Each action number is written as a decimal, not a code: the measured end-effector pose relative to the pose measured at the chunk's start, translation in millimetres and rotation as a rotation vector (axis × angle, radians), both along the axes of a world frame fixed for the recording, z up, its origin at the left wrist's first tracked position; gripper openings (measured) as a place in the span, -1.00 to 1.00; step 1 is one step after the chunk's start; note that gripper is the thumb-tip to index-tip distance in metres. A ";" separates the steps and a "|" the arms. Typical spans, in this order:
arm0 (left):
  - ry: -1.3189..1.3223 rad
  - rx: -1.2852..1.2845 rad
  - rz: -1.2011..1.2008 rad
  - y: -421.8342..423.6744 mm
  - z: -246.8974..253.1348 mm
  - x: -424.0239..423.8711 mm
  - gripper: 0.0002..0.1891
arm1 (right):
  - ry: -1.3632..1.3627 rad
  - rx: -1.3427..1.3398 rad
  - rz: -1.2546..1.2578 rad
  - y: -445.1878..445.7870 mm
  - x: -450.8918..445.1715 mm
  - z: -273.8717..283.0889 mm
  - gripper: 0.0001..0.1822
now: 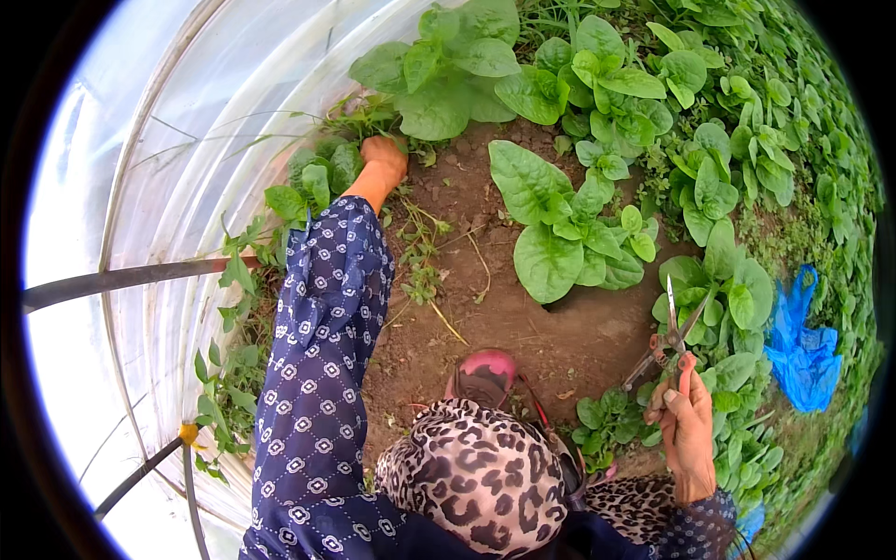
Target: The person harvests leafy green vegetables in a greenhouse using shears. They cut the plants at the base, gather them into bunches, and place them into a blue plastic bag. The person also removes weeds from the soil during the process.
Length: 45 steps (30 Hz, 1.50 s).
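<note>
My left hand [383, 157] reaches down to the soil among leafy green plants [315, 175] beside the plastic sheeting; its fingers are mostly hidden, so what they touch cannot be told. My right hand [682, 413], at the lower right, holds pruning shears [675, 339] by an orange-red handle, their blades apart and pointing up the view. Just left of the blades, a broad-leaved green plant [560, 234] grows from bare brown soil. Pulled or trailing weeds [422, 269] lie on the soil below my left hand.
Curved translucent plastic sheeting [203, 140] with a dark pole [140, 276] borders the left side. Dense leafy plants [714, 168] cover the right, where a blue plastic bag [805, 350] lies. A pink-toed shoe [486, 374] stands on the soil near my leopard-print-covered knee [483, 469].
</note>
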<state>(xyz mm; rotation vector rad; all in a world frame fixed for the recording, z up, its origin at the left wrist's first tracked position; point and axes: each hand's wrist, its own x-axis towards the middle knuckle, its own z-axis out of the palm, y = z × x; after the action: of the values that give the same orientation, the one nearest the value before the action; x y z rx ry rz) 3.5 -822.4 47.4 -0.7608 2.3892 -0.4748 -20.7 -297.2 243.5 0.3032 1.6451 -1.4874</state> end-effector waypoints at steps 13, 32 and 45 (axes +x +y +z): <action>-0.446 -0.072 0.042 -19.5 -2.0 15.6 -0.62 | 0.030 0.064 0.031 20.9 6.8 8.7 -0.43; -0.027 -0.149 -0.151 -25.6 13.7 50.4 -0.83 | 0.024 -0.003 0.012 12.2 14.3 12.9 -0.41; 0.454 0.022 -0.239 16.5 131.3 89.1 -0.91 | -0.020 0.020 0.326 -3.7 32.7 -15.1 -0.49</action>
<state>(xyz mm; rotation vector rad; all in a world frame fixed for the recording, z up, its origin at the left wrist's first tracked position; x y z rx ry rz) 92.6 -805.9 178.6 -0.6255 2.9250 -0.4010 11.9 -300.9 228.4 0.0561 1.6064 -1.2191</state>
